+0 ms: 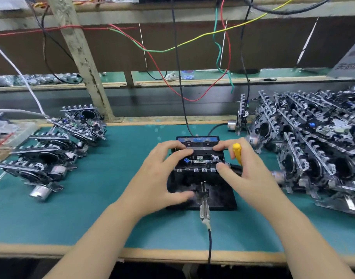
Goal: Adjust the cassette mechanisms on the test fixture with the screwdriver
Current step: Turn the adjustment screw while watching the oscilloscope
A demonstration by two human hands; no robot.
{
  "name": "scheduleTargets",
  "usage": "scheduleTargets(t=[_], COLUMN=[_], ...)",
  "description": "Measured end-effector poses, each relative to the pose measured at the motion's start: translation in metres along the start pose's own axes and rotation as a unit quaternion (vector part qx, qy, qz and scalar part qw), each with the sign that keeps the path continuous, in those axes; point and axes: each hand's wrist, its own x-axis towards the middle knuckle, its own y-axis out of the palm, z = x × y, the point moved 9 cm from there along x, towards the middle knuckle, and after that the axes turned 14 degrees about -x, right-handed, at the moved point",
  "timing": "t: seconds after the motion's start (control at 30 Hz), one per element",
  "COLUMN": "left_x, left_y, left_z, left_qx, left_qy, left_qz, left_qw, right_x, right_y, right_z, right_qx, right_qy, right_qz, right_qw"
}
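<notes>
Sitting dead centre on the green table [104,224] is the black test fixture [217,198], and a cassette mechanism [200,161] is mounted on top of it, with a blue-labelled cassette [197,140] at its far edge. Left hand [162,174] is draped over the mechanism's left side, fingers curved across the top and thumb down on the fixture's front left, so that grip is wrapped on the mechanism. Right hand [247,170] is on the other side, thumb touching the mechanism's front right corner, while the yellow-handled screwdriver [237,154] is tucked in its curled fingers, handle end poking up. A metal probe [204,206] on a black cable runs into the fixture's front. Mechanisms are stacked at the left [51,158], with a bigger heap right [317,150].
</notes>
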Motion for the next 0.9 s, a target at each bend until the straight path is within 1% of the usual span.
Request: scheduleTargets(t=[0.1,0.17,0.27,0.37,0.47,0.57,0.67,0.8,0.9], left_x=[-0.001,0.000,0.003,0.005,0.002,0.000,-0.001,-0.004,-0.006], left_y=[0.005,0.009,0.013,0.012,0.019,0.027,0.026,0.027,0.028], left_z=[-0.004,-0.008,-0.012,-0.006,0.005,0.011,0.011,0.012,0.012], left_qx=[0.023,0.024,-0.003,-0.050,-0.130,-0.200,-0.216,-0.224,-0.236], left_qy=[-0.014,-0.028,-0.058,-0.080,-0.114,-0.137,-0.141,-0.123,-0.107], left_qz=[-0.015,-0.052,-0.116,-0.157,-0.150,-0.139,-0.149,-0.167,-0.175], left_qw=[1.000,0.998,0.991,0.983,0.973,0.960,0.955,0.952,0.950], right_x=[-0.003,-0.006,-0.009,-0.013,-0.016,-0.018,-0.018,-0.020,-0.020], right_y=[0.000,0.001,0.003,0.009,0.014,0.017,0.016,0.016,0.020], right_z=[0.001,0.001,0.000,-0.003,-0.009,-0.014,-0.015,-0.019,-0.022], right_qx=[-0.005,-0.009,-0.066,-0.090,-0.075,-0.028,-0.024,-0.034,-0.038], right_qy=[-0.002,-0.011,-0.008,0.024,0.033,0.040,0.044,0.043,0.038], right_qz=[-0.029,-0.046,-0.070,-0.050,-0.028,-0.004,-0.006,-0.020,-0.004], right_qw=[1.000,0.999,0.995,0.994,0.996,0.999,0.999,0.998,0.999])
